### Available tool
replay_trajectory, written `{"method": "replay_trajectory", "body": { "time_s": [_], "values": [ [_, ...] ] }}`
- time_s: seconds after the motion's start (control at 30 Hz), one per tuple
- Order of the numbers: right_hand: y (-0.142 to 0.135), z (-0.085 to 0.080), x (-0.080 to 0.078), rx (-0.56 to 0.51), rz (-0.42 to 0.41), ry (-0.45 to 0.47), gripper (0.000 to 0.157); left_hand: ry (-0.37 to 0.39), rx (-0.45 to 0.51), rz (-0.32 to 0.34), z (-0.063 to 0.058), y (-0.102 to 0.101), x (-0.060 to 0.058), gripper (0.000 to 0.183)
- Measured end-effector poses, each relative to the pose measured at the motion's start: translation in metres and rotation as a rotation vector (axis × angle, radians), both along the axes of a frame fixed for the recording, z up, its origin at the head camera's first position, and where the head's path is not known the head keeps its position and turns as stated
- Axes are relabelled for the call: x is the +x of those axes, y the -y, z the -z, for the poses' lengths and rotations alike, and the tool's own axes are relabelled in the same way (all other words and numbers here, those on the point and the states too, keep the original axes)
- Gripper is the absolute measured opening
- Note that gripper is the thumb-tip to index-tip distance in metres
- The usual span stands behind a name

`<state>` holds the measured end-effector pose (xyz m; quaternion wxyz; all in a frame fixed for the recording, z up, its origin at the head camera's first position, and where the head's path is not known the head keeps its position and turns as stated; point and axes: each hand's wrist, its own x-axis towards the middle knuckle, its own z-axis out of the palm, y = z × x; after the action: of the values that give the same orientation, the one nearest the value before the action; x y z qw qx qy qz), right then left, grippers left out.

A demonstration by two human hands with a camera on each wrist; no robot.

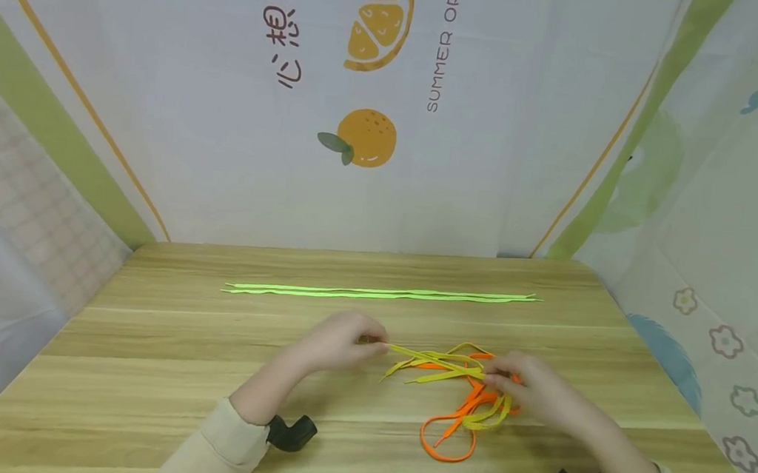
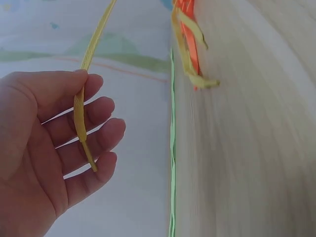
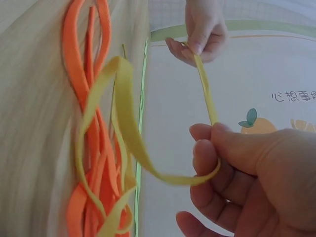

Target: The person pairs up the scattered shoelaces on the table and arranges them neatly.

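A yellow shoelace (image 1: 436, 357) is stretched between the two hands, above a loose pile on the table. My left hand (image 1: 347, 342) pinches it close to its tip between thumb and index finger; in the left wrist view the short end (image 2: 80, 118) hangs across the other fingers. Farther along, my right hand (image 1: 517, 381) pinches the same lace, and a slack yellow loop (image 3: 131, 133) droops from those fingers in the right wrist view. Orange shoelaces (image 1: 447, 459) lie tangled with more yellow lace beneath and beside the right hand.
Two light green shoelaces (image 1: 374, 294) lie straight and side by side across the far part of the wooden table (image 1: 161, 368). Behind the table hangs a white printed cloth (image 1: 463, 184). Black wrist mounts (image 1: 292, 433) sit at both sleeves.
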<state>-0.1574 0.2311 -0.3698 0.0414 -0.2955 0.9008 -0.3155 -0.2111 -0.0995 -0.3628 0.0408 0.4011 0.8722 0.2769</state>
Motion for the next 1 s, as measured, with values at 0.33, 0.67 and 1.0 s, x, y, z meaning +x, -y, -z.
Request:
{"method": "replay_trajectory", "body": {
  "time_s": [0.33,0.67,1.0],
  "values": [
    [-0.005,-0.007,0.002,0.008,0.002,-0.023,0.014,0.083,0.038,-0.086,-0.002,0.033,0.004,0.018],
    [-0.006,-0.01,0.0,-0.003,0.03,0.016,0.016,0.113,0.065,-0.11,-0.016,0.057,0.002,0.014],
    [-0.012,-0.016,0.0,0.016,0.056,0.053,0.018,0.167,0.099,-0.134,-0.016,0.082,0.002,0.015]
  ]
}}
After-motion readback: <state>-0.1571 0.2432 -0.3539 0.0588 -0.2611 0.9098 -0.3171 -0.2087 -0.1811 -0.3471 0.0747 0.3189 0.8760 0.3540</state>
